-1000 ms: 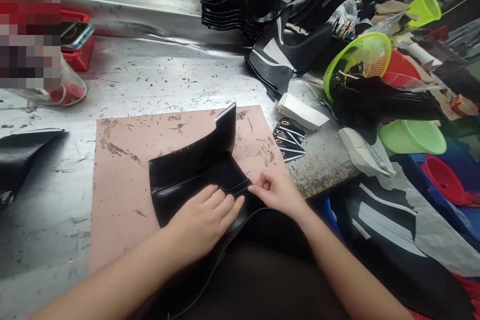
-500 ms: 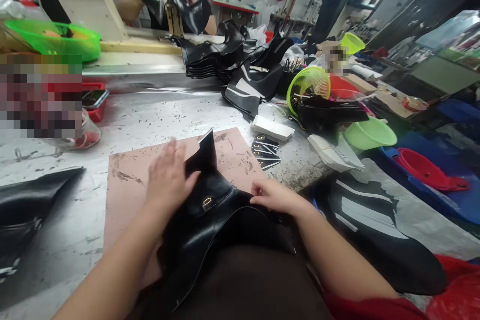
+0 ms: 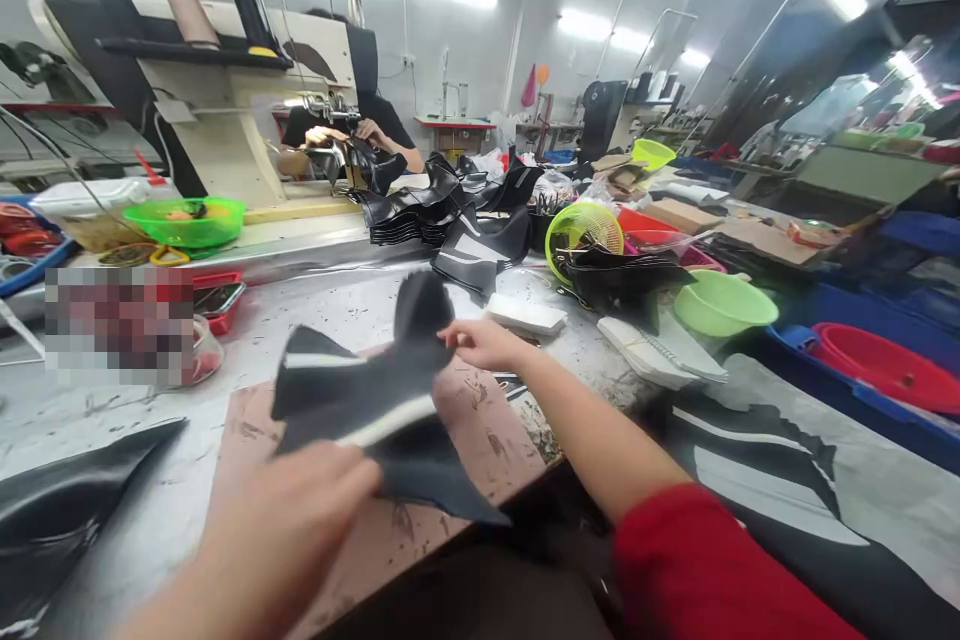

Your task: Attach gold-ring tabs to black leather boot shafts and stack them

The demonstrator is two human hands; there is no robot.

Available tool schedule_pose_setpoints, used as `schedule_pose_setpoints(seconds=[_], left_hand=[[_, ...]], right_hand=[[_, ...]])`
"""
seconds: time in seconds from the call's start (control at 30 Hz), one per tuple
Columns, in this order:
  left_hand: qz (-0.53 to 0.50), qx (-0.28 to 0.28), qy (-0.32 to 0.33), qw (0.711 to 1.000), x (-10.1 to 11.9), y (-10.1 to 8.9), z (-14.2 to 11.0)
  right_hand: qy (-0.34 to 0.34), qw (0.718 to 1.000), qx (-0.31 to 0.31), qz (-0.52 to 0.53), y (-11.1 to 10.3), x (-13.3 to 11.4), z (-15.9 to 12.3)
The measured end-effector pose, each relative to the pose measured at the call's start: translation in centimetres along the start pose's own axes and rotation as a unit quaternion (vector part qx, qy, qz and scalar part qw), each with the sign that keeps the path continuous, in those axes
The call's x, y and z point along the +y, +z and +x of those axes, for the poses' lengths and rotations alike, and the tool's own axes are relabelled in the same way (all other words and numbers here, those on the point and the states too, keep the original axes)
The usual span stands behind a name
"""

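Note:
A black leather boot upper piece is raised over a pinkish-brown board, its dull backing with pale strips turned toward me. My right hand pinches its far right edge between thumb and fingers. Blurred by motion, my left hand is closed at the near edge of the same piece. Partly behind my right forearm, small black strips lie at the board's right side. Another glossy black leather piece rests on the metal table at the left.
A stack of black leather pieces stands at the back. White pads, a tipped yellow-green basket and a pale green bowl are at the right. More black pieces lie lower right. A co-worker sits at a sewing machine behind.
The leather piece has come off my lap and been turned over above the board. Both hands moved with it, the left now closed on its near edge. My view has tilted up.

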State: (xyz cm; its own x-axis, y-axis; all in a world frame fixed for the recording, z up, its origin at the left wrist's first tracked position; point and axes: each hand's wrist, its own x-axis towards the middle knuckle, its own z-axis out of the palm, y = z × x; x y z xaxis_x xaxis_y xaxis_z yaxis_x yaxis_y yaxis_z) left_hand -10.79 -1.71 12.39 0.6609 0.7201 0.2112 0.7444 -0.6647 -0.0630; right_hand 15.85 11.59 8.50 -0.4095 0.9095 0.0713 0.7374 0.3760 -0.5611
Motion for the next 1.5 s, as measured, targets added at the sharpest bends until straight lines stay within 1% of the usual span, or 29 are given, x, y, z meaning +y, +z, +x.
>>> schedule_pose_setpoints(seconds=[0.03, 0.07, 0.1, 0.13, 0.17, 0.2, 0.3, 0.37, 0.47, 0.53, 0.6, 0.7, 0.77, 0.8, 0.83, 0.87, 0.9, 0.93, 0.97, 1.0, 1.03, 1.07, 1.17, 1.2, 1.23, 1.33, 1.37, 1.43, 1.5], left_hand=[[-0.04, -0.076, 0.042, 0.995, 2.4, 1.0, 0.5], [-0.062, -0.145, 0.046, 0.986, 4.2, 1.8, 1.0], [-0.091, -0.19, 0.043, 0.977, 5.5, 2.5, 1.5], [-0.115, -0.215, 0.037, 0.969, 6.1, 3.1, 2.0], [-0.129, -0.213, 0.021, 0.968, 6.1, 3.6, 2.4], [-0.134, -0.188, 0.009, 0.973, 5.7, 4.1, 2.8], [-0.084, -0.095, -0.005, 0.992, 3.7, 6.2, 3.0], [-0.052, -0.102, 0.007, 0.993, 2.8, 8.3, 2.5], [-0.032, -0.14, 0.007, 0.99, 2.9, 11.3, 1.3], [-0.022, -0.143, -0.004, 0.989, 3.3, 12.4, 0.8], [-0.015, -0.137, -0.011, 0.99, 3.8, 12.7, 0.7], [-0.016, -0.133, -0.02, 0.991, 4.2, 12.1, 1.1], [-0.036, -0.145, -0.023, 0.989, 4.4, 11.5, 1.6], [-0.05, -0.151, -0.023, 0.987, 4.5, 11.2, 1.8], [-0.066, -0.153, -0.022, 0.986, 4.4, 11.0, 2.1], [-0.084, -0.153, -0.021, 0.984, 4.3, 10.8, 2.4], [-0.105, -0.152, -0.022, 0.983, 4.0, 10.5, 2.6], [-0.131, -0.149, -0.028, 0.98, 3.7, 10.2, 2.9], [-0.163, -0.143, -0.039, 0.975, 3.3, 9.8, 3.1], [-0.204, -0.132, -0.059, 0.968, 2.9, 9.4, 3.2], [-0.254, -0.115, -0.083, 0.957, 2.5, 9.0, 3.3], [-0.311, -0.096, -0.106, 0.94, 2.2, 8.5, 3.4], [-0.481, -0.059, -0.14, 0.864, 2.0, 7.3, 3.5], [-0.519, -0.055, -0.153, 0.839, 2.1, 7.2, 3.7], [-0.542, -0.051, -0.189, 0.817, 2.2, 7.3, 3.8], [-0.542, -0.03, -0.369, 0.755, 2.1, 8.0, 4.4], [-0.533, -0.025, -0.415, 0.737, 1.8, 8.4, 4.4], [-0.524, -0.022, -0.453, 0.72, 1.1, 9.0, 4.3], [-0.518, -0.025, -0.458, 0.722, 0.3, 9.5, 3.9]], right_hand=[[0.034, 0.999, -0.014, -0.019, -0.1, 1.3, 0.1], [0.065, 0.997, -0.01, -0.036, -0.4, 2.8, 0.1], [0.095, 0.994, 0.008, -0.055, -0.9, 4.4, 0.1], [0.129, 0.988, 0.028, -0.078, -1.6, 6.0, 0.1], [0.165, 0.98, 0.045, -0.103, -2.3, 7.5, 0.1], [0.198, 0.97, 0.056, -0.127, -3.0, 9.0, 0.1], [0.268, 0.945, 0.035, -0.183, -4.4, 12.5, 0.0], [0.288, 0.934, 0.008, -0.21, -4.4, 13.9, -0.2], [0.288, 0.926, 0.0, -0.243, -3.7, 14.5, -0.7], [0.279, 0.925, 0.02, -0.259, -3.1, 14.2, -1.0], [0.269, 0.924, 0.049, -0.268, -2.7, 13.7, -1.3], [0.262, 0.928, 0.07, -0.255, -2.5, 12.7, -1.6], [0.271, 0.93, 0.068, -0.24, -2.7, 12.0, -2.4], [0.279, 0.929, 0.083, -0.23, -2.9, 11.6, -3.1], [0.281, 0.93, 0.124, -0.202, -3.0, 11.0, -4.0], [0.272, 0.933, 0.186, -0.146, -3.2, 10.4, -5.1], [0.242, 0.937, 0.246, -0.056, -3.2, 9.6, -6.2], [0.195, 0.936, 0.287, 0.055, -3.1, 8.6, -7.4], [0.142, 0.929, 0.299, 0.166, -2.8, 7.4, -8.5], [0.095, 0.921, 0.281, 0.255, -2.3, 6.0, -9.3], [0.062, 0.919, 0.237, 0.308, -1.5, 4.6, -9.9], [0.047, 0.925, 0.186, 0.328, -0.6, 3.1, -10.1], [0.058, 0.95, 0.058, 0.303, 2.5, -0.7, -8.7], [0.07, 0.954, 0.018, 0.292, 3.4, -1.6, -7.8], [0.083, 0.955, -0.017, 0.286, 4.2, -2.1, -6.9], [0.111, 0.945, -0.08, 0.297, 5.3, -2.3, -4.5], [0.117, 0.941, -0.092, 0.303, 5.4, -2.0, -4.1], [0.133, 0.936, -0.102, 0.31, 5.3, -1.2, -3.7], [0.153, 0.933, -0.095, 0.312, 5.4, -0.5, -3.8]])
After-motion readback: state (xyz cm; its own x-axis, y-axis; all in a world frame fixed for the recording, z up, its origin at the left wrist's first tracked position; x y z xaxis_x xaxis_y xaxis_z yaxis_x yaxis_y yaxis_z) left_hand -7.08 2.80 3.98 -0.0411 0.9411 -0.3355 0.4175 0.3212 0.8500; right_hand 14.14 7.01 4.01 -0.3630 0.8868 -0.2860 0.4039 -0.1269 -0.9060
